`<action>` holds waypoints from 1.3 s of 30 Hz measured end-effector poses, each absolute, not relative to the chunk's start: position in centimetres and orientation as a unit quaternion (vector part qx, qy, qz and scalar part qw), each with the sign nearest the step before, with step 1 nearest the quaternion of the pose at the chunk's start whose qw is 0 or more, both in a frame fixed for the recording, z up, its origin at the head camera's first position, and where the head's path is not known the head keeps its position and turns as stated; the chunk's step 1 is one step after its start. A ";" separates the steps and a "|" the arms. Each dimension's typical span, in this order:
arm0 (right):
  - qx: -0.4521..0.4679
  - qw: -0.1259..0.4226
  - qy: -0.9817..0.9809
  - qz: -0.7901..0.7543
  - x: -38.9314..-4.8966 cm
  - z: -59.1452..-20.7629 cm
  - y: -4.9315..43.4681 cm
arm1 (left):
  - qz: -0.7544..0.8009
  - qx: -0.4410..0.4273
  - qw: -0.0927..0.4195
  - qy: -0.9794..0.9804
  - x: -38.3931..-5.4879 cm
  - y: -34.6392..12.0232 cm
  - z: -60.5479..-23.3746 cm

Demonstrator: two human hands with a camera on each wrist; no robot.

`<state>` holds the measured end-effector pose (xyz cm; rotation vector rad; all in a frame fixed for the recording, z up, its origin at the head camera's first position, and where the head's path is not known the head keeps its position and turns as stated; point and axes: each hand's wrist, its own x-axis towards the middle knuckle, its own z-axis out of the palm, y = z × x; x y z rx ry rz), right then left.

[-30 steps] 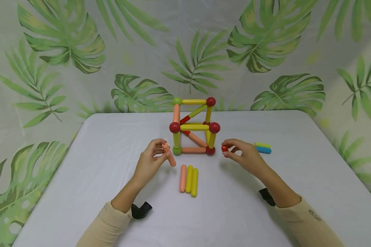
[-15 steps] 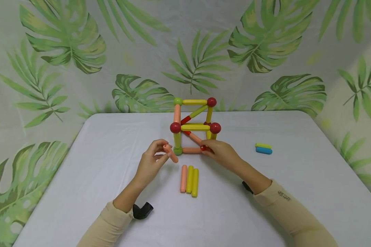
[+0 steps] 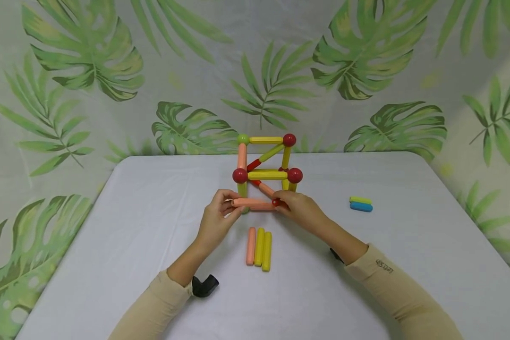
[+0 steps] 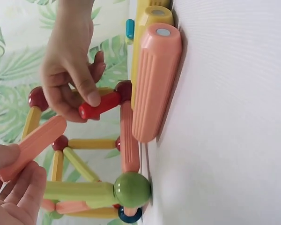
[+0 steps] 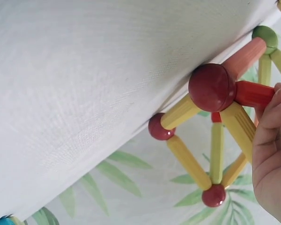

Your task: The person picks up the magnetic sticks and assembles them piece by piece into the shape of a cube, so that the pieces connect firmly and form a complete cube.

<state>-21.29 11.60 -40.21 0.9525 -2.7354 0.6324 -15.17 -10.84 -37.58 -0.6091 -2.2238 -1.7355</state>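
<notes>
My left hand (image 3: 216,218) holds a salmon-pink magnetic stick (image 4: 35,147) between thumb and fingers, in front of a standing frame of sticks and balls. With thumb and fingertips, my right hand (image 3: 299,208) pinches a short red magnetic stick (image 5: 255,94). One end of it meets a dark red ball (image 5: 210,86) at the frame's near lower right corner. Its other end points toward the pink stick, and a small gap shows between them in the left wrist view. A green ball (image 4: 132,189) marks the near lower left corner, partly covered by the pink stick in the head view.
One pink stick (image 3: 250,246) and two yellow sticks (image 3: 263,249) lie side by side in front of the frame. Farther right lie a blue stick (image 3: 361,207) and a yellow-green stick (image 3: 360,200). A leaf-print cloth (image 3: 267,61) hangs behind the table.
My right hand has moved left to the frame's lower right corner, bringing the red stick onto the ball. My left hand has shifted slightly right and turned the pink stick nearly level.
</notes>
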 end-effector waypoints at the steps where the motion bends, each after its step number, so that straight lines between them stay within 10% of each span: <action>1: 0.319 0.085 -0.919 0.216 -21.3 -40.2 11.6 | -0.596 -0.211 0.125 -0.765 -15.3 -10.6 -37.5; 39: 0.333 0.084 -0.909 0.235 -21.5 -40.3 11.8 | -0.427 -0.256 0.140 -0.856 -19.8 -8.3 -41.0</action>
